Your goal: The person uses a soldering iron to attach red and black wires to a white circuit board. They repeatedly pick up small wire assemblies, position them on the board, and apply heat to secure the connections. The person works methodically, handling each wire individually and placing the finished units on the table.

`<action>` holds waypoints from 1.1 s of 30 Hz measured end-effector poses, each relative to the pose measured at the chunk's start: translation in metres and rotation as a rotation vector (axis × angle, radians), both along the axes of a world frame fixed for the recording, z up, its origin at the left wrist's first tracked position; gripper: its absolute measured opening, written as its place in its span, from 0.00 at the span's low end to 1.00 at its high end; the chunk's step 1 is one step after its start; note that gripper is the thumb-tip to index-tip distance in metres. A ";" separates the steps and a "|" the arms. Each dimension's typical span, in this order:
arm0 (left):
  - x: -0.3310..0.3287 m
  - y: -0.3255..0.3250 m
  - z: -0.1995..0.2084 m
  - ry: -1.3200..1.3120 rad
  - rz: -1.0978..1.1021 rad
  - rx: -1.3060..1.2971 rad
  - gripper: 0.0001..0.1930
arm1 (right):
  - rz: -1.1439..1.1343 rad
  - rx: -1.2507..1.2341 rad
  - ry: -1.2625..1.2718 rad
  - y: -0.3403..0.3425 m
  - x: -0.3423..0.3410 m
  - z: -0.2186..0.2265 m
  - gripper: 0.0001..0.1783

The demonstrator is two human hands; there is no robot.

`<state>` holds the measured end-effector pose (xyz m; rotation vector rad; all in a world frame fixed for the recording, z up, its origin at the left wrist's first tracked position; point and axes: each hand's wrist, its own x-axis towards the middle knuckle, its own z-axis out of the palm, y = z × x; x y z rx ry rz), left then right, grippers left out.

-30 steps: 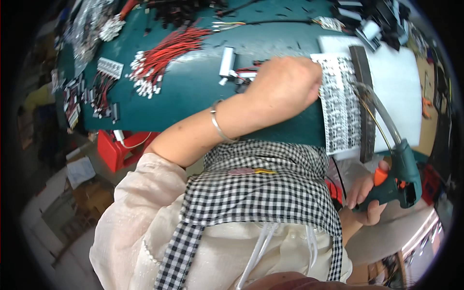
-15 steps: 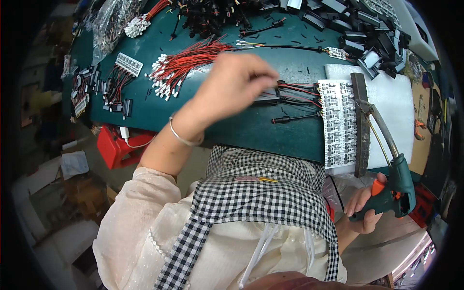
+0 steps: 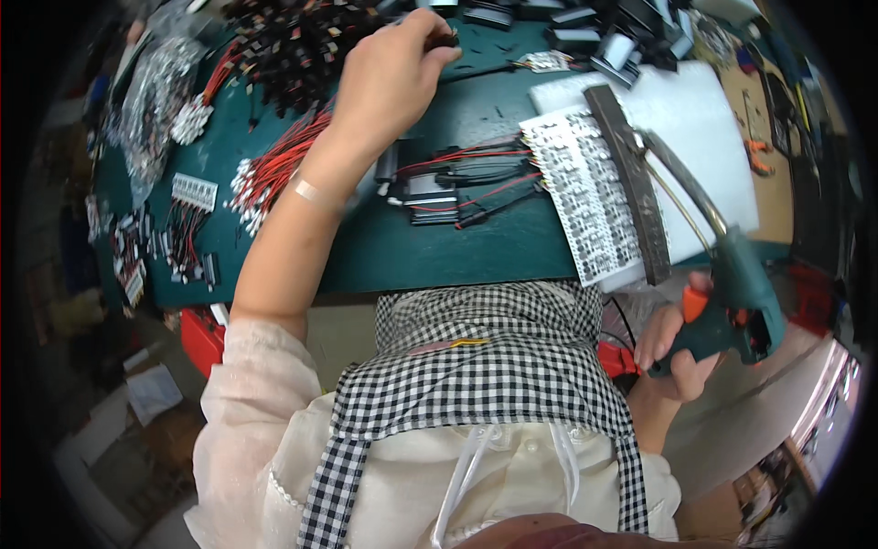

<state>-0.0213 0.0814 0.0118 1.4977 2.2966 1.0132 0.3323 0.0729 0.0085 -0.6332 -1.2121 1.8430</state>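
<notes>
My left hand (image 3: 389,78) reaches to the far side of the bench, its thumb and fingers closed round a dark piece that looks like a black connector cable (image 3: 446,40), mostly hidden by the fingers. On the right, my right hand (image 3: 672,352) grips a green soldering gun (image 3: 750,284) with an orange trigger. The gun's metal tip points at a dark metal bar (image 3: 631,183), which lies across a panel of small white circuit boards (image 3: 581,197). Red and black wires (image 3: 489,165) run left from the panel's edge; a black connector lead (image 3: 498,206) is among them.
White foam (image 3: 704,156) lies beneath the panel. A bundle of red wires with white plugs (image 3: 274,169) sits left of centre. Black connector cables (image 3: 293,55) are heaped behind, black housings (image 3: 622,41) at far right. Small boards with wires (image 3: 194,192) lie at left.
My left hand has moved up and away, from beside the wires at the panel to the far side of the bench. The view has shifted. My right hand still holds the soldering gun.
</notes>
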 end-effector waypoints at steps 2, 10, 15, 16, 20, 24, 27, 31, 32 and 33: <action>0.017 -0.017 0.001 -0.097 -0.270 0.137 0.09 | -0.083 0.028 -0.074 0.000 -0.010 0.002 0.44; 0.101 -0.054 0.021 -1.146 -0.488 -0.291 0.11 | -0.133 0.082 -0.220 0.015 -0.059 0.011 0.34; 0.115 -0.052 0.015 -1.271 -0.482 -0.375 0.09 | -0.077 0.186 -0.238 0.015 -0.059 -0.001 0.34; 0.115 -0.053 0.014 -1.269 -0.484 -0.397 0.09 | -0.065 0.197 -0.235 0.016 -0.059 -0.002 0.34; 0.114 -0.054 0.008 -1.248 -0.547 -0.421 0.10 | -0.046 0.174 -0.252 0.014 -0.057 -0.006 0.34; 0.113 -0.054 0.007 -1.227 -0.599 -0.426 0.12 | -0.046 0.078 -0.270 0.015 -0.059 -0.003 0.33; 0.113 -0.056 0.003 -1.296 -0.617 -0.414 0.14 | -0.028 0.039 -0.251 0.017 -0.059 -0.003 0.33; 0.114 -0.058 0.000 -1.412 -0.618 -0.402 0.15 | 0.000 0.027 -0.217 0.019 -0.058 -0.004 0.33; 0.115 -0.058 0.000 -1.445 -0.610 -0.399 0.15 | -0.001 0.028 -0.212 0.019 -0.058 -0.004 0.34; 0.115 -0.057 -0.001 -1.478 -0.602 -0.395 0.15 | -0.015 0.031 -0.216 0.018 -0.058 -0.004 0.34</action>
